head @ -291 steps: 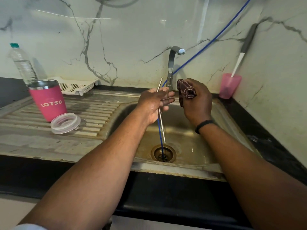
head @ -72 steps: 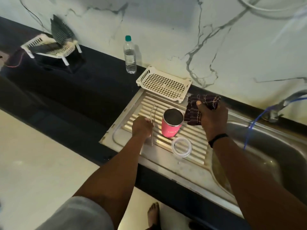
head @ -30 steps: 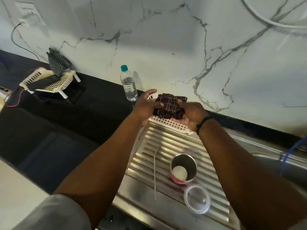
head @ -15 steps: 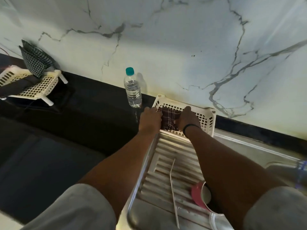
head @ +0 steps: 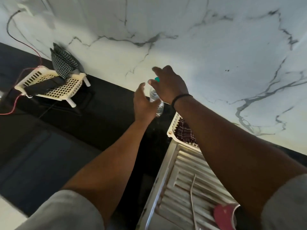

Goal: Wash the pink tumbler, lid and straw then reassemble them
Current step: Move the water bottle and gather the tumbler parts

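Note:
The pink tumbler (head: 223,216) stands on the ribbed steel drainboard (head: 181,176) at the bottom right, mostly hidden by my right arm. The thin metal straw (head: 193,200) lies on the drainboard just left of it. The lid is out of view. My left hand (head: 143,104) and my right hand (head: 169,84) are raised by the wall, fingers spread, on either side of a clear water bottle (head: 157,100) with a green cap. Neither hand grips it. The dark checked cloth (head: 183,131) lies in the white basket (head: 172,130) behind the drainboard.
A black counter (head: 83,138) stretches to the left. On it sits a second white basket (head: 51,85) holding a dark object, with a checked cloth (head: 64,63) leaning on the marble wall behind. A red wire (head: 18,95) trails at the far left.
Both hands have let go of the checked cloth, left it in the basket, and risen to the water bottle. The view has tilted up and left.

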